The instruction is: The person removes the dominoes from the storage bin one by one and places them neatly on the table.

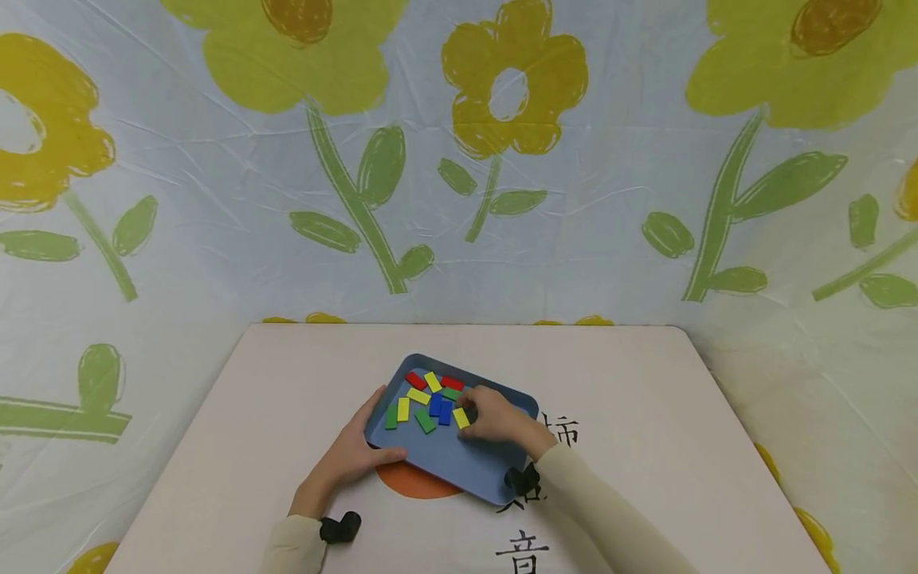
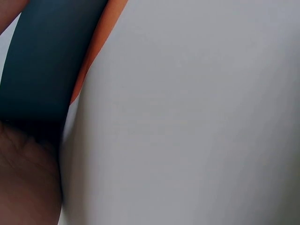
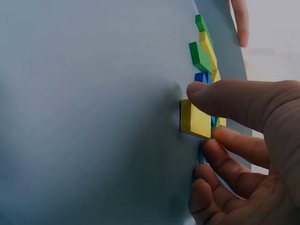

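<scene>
A blue-grey tray lies slantwise on the table, with several small red, yellow, green and blue rectangular blocks in its far left part. My left hand holds the tray's left end, its thumb at the near rim and its fingers along the left side. In the left wrist view only part of that palm shows against the tray's dark side. My right hand is over the tray and pinches a yellow block between thumb and fingertips. Close by are two blue blocks and a green block.
The tray stands on a pale table printed with an orange shape and black characters. Behind the table hangs a flower-patterned cloth. Each wrist carries a small black camera mount.
</scene>
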Available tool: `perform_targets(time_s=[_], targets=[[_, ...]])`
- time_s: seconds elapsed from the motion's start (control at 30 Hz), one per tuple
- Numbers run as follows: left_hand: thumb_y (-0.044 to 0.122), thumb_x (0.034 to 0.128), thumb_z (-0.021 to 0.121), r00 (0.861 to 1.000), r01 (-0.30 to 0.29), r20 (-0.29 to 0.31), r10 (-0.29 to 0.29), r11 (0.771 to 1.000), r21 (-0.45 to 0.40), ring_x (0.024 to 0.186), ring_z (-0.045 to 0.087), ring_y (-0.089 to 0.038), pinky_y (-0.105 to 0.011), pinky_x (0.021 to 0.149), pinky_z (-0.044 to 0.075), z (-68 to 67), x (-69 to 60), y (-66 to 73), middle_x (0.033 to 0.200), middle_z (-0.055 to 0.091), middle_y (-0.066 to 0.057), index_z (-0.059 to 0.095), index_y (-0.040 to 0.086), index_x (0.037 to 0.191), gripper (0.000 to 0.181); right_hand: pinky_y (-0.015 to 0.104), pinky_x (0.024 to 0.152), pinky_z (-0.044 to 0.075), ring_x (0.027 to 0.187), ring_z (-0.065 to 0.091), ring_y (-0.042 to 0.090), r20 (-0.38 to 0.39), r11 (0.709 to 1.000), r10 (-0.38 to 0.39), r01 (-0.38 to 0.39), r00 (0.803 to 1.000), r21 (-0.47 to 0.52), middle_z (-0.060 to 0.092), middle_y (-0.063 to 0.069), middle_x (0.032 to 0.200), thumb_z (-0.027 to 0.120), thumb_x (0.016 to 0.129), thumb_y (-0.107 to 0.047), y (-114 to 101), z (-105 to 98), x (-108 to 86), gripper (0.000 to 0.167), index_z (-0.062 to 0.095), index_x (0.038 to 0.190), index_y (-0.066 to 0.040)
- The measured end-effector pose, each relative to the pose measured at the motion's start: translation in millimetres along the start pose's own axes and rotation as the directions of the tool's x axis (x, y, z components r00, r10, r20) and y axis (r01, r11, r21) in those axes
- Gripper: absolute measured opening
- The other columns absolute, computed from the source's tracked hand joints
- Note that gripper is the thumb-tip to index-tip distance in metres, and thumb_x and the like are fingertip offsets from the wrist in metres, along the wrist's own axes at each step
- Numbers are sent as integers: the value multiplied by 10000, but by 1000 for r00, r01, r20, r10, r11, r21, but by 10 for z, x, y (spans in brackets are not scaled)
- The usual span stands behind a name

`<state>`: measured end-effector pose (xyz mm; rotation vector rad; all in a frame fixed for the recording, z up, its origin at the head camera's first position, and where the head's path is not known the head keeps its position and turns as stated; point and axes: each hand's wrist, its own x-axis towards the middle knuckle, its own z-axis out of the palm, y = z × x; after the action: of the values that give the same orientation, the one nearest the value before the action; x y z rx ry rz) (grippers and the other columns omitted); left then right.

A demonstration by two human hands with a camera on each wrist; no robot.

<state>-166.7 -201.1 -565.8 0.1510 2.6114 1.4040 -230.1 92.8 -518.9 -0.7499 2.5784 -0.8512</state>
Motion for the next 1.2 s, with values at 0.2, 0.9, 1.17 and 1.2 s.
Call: perform_targets(time_s=[0.2, 0.9, 1.17, 1.2], targets=[[480, 771, 875, 1000, -2, 5, 2, 1000, 4, 1524, 313, -375, -671, 1203, 282, 7, 12, 4, 1702, 256, -92, 175, 268, 1660, 1151, 462, 962, 552, 1070, 623, 247, 1, 1000, 8, -8, 1000, -7, 663, 117, 1158, 865, 827, -167, 16, 15, -3, 476, 695, 1245, -12], [495, 768, 868, 1000, 9, 1, -9, 1000, 15, 1524, 310, -380, -678, 1201, 280, 12, 18, 3, 1703, 252, -95, 174, 286, 1659, 1148, 398, 858, 579, 930, 641, 172, -20, 998, 55, -54, 998, 45, 723, 67, 1058, 885, 813, -177, 29, -86, -71, 489, 683, 1231, -25], [488, 768, 870, 1000, 15, -2, -15, 1000, 18, 1525, 309, -385, -678, 1201, 281, 11, 5, 10, 1702, 255, -104, 175, 278, 1659, 1149, 378, 815, 583, 910, 648, 161, -77, 994, 47, -39, 996, 99, 701, 50, 1024, 873, 826, -179, 76, -184, -174, 464, 684, 1222, -29], [489, 767, 870, 1000, 17, -4, -17, 1000, 20, 1526, 308, -383, -677, 1201, 281, 11, 4, 10, 1702, 254, -102, 175, 281, 1659, 1150, 375, 811, 586, 908, 654, 160, -87, 993, 47, -38, 995, 109, 699, 48, 1018, 871, 828, -173, 80, -208, -186, 456, 684, 1219, -30]])
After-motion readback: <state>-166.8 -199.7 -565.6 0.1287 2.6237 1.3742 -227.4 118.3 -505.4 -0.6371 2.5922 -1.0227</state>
